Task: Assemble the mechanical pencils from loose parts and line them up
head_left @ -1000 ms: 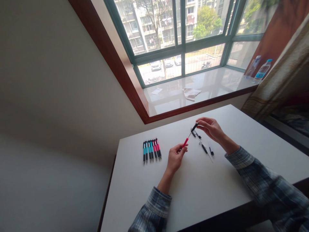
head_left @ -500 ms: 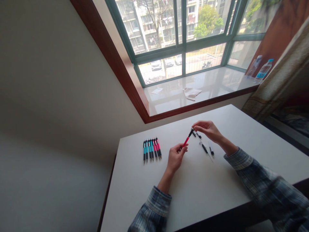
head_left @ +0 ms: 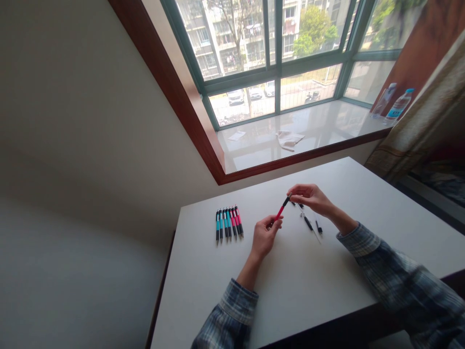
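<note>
A pink pen barrel with a black grip (head_left: pixel 280 211) slants above the white table (head_left: pixel 218 281). Its lower, pink end is pinched in my left hand (head_left: pixel 265 236). The fingers of my right hand (head_left: pixel 313 198) close on the tip at the upper, black end. Below my right hand lie loose pen parts: a black grip piece (head_left: pixel 308 223), a thin white refill (head_left: pixel 317 236) and a small black part (head_left: pixel 319 228). More small parts are partly hidden under the right fingers. A row of several teal pens (head_left: pixel 221 225) and pink pens (head_left: pixel 238 221) lies on the left.
Behind the table, a window sill (head_left: pixel 254 152) holds a crumpled cloth (head_left: pixel 288 140) and a flat paper (head_left: pixel 237 135). Two plastic bottles, one with a blue cap (head_left: pixel 398 106), stand at its right end beside a curtain (head_left: pixel 414 111). A wall rises on the left.
My right fingers have come down slightly and to the left onto the upper end of the pink pen. My left hand has hardly moved.
</note>
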A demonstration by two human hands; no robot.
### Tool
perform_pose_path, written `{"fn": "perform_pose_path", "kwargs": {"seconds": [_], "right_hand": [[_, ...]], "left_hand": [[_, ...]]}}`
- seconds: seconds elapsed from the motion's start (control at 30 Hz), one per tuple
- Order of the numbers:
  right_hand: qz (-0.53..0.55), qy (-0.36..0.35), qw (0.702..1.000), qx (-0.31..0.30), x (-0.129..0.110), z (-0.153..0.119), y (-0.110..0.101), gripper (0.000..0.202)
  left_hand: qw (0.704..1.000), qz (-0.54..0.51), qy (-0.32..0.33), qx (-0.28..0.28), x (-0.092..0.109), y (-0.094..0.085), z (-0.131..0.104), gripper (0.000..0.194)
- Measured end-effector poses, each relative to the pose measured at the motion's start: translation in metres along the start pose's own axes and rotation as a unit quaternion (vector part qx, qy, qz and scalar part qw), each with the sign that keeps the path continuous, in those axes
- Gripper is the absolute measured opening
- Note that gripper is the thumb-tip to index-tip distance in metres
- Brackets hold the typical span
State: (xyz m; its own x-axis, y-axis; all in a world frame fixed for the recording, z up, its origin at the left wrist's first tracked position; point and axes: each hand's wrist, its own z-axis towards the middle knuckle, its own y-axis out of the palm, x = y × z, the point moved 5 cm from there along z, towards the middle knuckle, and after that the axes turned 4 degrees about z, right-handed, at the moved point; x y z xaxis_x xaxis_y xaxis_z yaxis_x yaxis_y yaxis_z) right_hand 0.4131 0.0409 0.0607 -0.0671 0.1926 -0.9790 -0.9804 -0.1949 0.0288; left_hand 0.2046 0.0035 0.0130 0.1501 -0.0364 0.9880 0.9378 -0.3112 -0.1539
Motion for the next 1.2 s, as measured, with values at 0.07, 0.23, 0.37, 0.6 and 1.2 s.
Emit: {"fn": "perform_pose_path", "kwargs": {"seconds": [0.07, 0.23, 0.37, 0.6, 1.2], "right_hand": [[-0.001, 0.003, 1.0, -0.006, -0.0004, -0.0003, 0.0017, 0.037], [-0.008, 0.003, 1.0, -0.011, -0.0009, 0.0002, 0.0038, 0.038], [-0.04, -0.009, 0.999, -0.01, -0.002, 0.0003, 0.0044, 0.038], [-0.048, -0.006, 0.997, -0.055, -0.0043, -0.0006, 0.0082, 0.04], [-0.061, 0.008, 0.996, -0.057, 0.0034, 0.0, 0.0068, 0.036]], "left_hand": [[1.0, -0.001, 0.001, 0.0, 0.0001, 0.0002, 0.0001, 0.043], [1.0, -0.01, -0.004, -0.002, -0.0008, 0.0014, 0.0002, 0.041], [1.0, -0.009, -0.005, 0.001, -0.0009, 0.0014, 0.0001, 0.04], [1.0, -0.011, 0.005, -0.002, 0.0005, 0.0011, 0.0004, 0.039], [1.0, 0.018, 0.006, -0.003, -0.0011, 0.0018, -0.0011, 0.041]]}}
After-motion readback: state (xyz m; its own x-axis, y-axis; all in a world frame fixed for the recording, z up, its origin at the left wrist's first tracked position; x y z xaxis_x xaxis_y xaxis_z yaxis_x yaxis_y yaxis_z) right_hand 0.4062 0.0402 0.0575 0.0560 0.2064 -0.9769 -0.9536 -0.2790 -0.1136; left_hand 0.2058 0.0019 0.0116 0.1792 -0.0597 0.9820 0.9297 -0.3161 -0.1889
